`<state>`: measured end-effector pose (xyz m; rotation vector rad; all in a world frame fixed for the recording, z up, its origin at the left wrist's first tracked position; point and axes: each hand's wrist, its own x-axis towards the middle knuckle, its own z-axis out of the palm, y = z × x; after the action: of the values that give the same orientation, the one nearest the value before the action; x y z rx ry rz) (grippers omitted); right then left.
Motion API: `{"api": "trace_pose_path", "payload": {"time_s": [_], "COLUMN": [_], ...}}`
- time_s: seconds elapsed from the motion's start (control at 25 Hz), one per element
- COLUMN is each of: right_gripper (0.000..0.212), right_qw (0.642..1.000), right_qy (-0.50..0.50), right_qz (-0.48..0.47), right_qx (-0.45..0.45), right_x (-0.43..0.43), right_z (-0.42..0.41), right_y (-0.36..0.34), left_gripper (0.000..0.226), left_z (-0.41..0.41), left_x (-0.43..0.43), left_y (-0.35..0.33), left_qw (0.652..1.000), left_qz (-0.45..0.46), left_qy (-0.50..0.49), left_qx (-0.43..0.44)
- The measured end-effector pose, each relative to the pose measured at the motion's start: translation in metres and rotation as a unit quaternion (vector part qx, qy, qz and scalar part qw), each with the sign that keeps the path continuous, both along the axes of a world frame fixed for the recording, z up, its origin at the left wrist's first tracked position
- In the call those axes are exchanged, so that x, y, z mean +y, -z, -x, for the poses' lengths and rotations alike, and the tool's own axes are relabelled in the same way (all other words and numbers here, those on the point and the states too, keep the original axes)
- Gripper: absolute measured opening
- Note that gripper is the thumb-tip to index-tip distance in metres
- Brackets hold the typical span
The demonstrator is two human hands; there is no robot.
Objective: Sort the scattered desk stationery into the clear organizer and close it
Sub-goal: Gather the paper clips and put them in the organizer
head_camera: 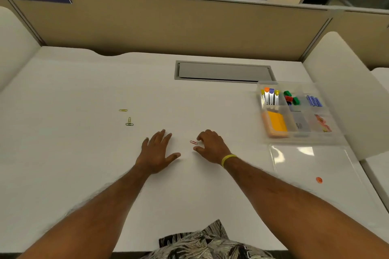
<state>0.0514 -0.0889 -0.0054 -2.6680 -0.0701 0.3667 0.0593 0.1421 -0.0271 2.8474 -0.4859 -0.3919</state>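
The person's left hand (158, 152) lies flat and spread on the white desk (84, 153) while the right hand (211, 147), fingers loosely curled and grasping nothing, flanks a red paperclip (193, 142), the clear organizer (296, 112) sitting open far right.

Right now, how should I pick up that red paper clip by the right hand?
Pinch the red paper clip across its long sides from above, right hand thumb and forefinger already flanking it. It lies flat on the desk, so tip an edge up first.

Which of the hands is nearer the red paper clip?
Right. The right hand has its fingertips just beside the red paper clip; the left hand lies flat on the desk further off to its left.
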Motion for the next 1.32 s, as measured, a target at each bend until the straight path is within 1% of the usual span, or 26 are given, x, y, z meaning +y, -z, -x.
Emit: {"api": "trace_pose_path", "payload": {"time_s": [0.16, 0.24, 0.32, 0.44, 0.52, 0.6, 0.68, 0.76, 0.8, 0.84, 0.92, 1.0, 1.08, 1.12, 1.2, 1.28, 1.32], "right_gripper": [0.027, 0.021, 0.013, 0.013, 0.014, 0.015, 0.015, 0.015, 0.014, 0.013, 0.011, 0.007, 0.006, 0.008, 0.014, 0.027, 0.037], "right_qw": [0.999, 0.998, 0.996, 0.995, 0.994, 0.989, 0.975, 0.957, 0.949, 0.943, 0.935, 0.932, 0.937, 0.946, 0.972, 0.987, 0.988], "right_qy": [0.039, 0.054, 0.073, 0.074, 0.074, 0.083, 0.096, 0.106, 0.106, 0.102, 0.091, 0.069, 0.042, 0.027, -0.01, -0.065, -0.104], "right_qz": [0.02, 0.018, -0.005, -0.027, -0.042, -0.096, -0.188, -0.263, -0.289, -0.311, -0.338, -0.347, -0.336, -0.312, -0.23, -0.149, -0.113], "right_qx": [0.023, 0.039, 0.054, 0.062, 0.064, 0.07, 0.075, 0.067, 0.061, 0.057, 0.059, 0.073, 0.088, 0.083, 0.042, 0.012, 0.011], "right_x": [0.015, 0.019, 0.021, 0.021, 0.022, 0.03, 0.047, 0.071, 0.082, 0.093, 0.112, 0.126, 0.14, 0.148, 0.165, 0.184, 0.194], "right_z": [-0.017, -0.023, -0.028, -0.032, -0.033, -0.035, -0.037, -0.044, -0.047, -0.051, -0.061, -0.07, -0.081, -0.089, -0.107, -0.127, -0.137], "right_y": [0.004, 0.008, 0.011, 0.013, 0.015, 0.015, 0.012, 0.007, 0.004, 0.001, 0.0, 0.0, -0.002, -0.003, -0.007, -0.011, -0.011], "left_gripper": [0.111, 0.102, 0.092, 0.082, 0.07, 0.05, 0.032, 0.017, 0.016, 0.017, 0.018, 0.016, 0.015, 0.015, 0.014, 0.013, 0.013], "left_z": [-0.009, -0.013, -0.018, -0.023, -0.025, -0.027, -0.03, -0.033, -0.034, -0.035, -0.038, -0.043, -0.049, -0.053, -0.059, -0.065, -0.069], "left_x": [0.016, 0.025, 0.034, 0.046, 0.048, 0.041, 0.031, 0.023, 0.021, 0.022, 0.03, 0.045, 0.066, 0.078, 0.101, 0.122, 0.131], "left_y": [-0.003, -0.005, -0.005, -0.002, -0.002, -0.002, -0.007, -0.013, -0.015, -0.016, -0.02, -0.022, -0.022, -0.022, -0.021, -0.02, -0.019], "left_qw": [1.0, 0.999, 0.998, 0.995, 0.992, 0.979, 0.945, 0.887, 0.858, 0.835, 0.796, 0.77, 0.772, 0.773, 0.772, 0.775, 0.774], "left_qz": [0.018, 0.032, 0.047, 0.079, 0.109, 0.183, 0.289, 0.39, 0.429, 0.458, 0.501, 0.521, 0.513, 0.505, 0.493, 0.477, 0.473], "left_qy": [-0.002, -0.004, -0.011, -0.027, -0.031, -0.068, -0.153, -0.227, -0.249, -0.265, -0.305, -0.338, -0.355, -0.366, -0.391, -0.408, -0.416], "left_qx": [-0.014, -0.023, -0.036, -0.048, -0.063, -0.065, 0.001, 0.102, 0.135, 0.15, 0.152, 0.142, 0.124, 0.114, 0.091, 0.07, 0.062]}}
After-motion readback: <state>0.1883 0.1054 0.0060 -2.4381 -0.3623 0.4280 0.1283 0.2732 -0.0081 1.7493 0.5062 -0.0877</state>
